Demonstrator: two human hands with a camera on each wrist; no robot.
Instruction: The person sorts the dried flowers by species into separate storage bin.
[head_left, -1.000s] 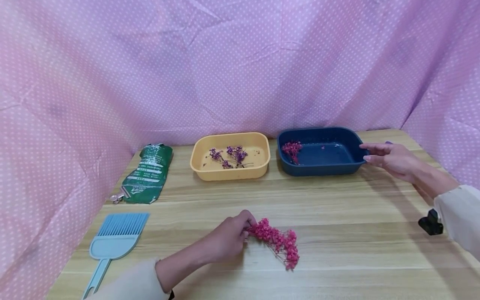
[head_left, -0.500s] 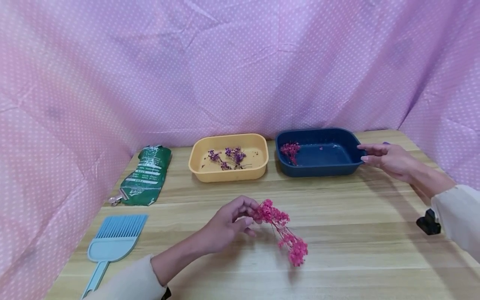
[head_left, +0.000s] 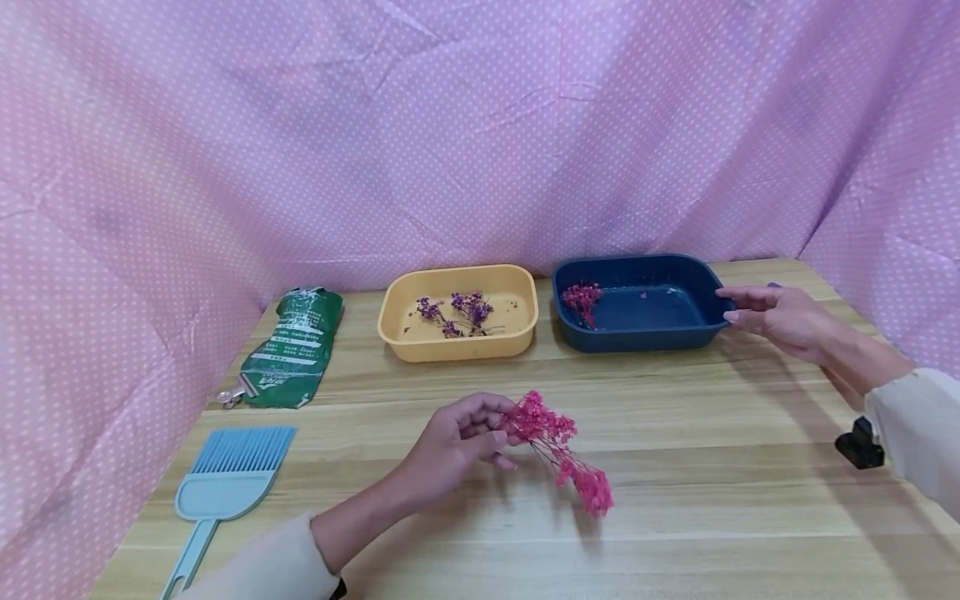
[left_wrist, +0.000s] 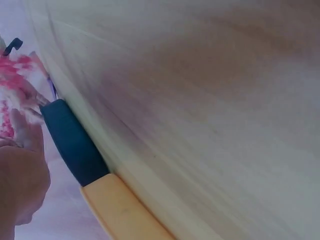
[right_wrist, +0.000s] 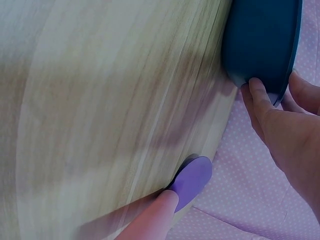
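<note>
My left hand [head_left: 442, 450] pinches a sprig of pink dried flowers [head_left: 543, 425] above the front middle of the table; its flower heads hang to the lower right. In the left wrist view the same sprig [left_wrist: 15, 75] is blurred at the left edge. At the right end of a dark blue tray [head_left: 637, 340], my right hand [head_left: 787, 321] holds the rim, with fingers and thumb on both sides of it in the right wrist view. Another pink sprig [head_left: 582, 302] lies inside that tray at its left end. Beside it stands a yellow tray [head_left: 461, 350] containing purple dried flowers [head_left: 471, 310].
A green packet [head_left: 296, 350] with a metal clip [head_left: 236, 392] lies at the back left. Closer in is a light blue hand brush [head_left: 225, 492]. A pink-handled tool with a purple oval head [right_wrist: 192, 182] lies past my right hand. Polka-dot cloth [head_left: 480, 142] hangs behind the table.
My left hand has risen from the tabletop and turned, lifting the pink sprig, whose heads now spread further apart. My right hand stays at the blue tray's end.
</note>
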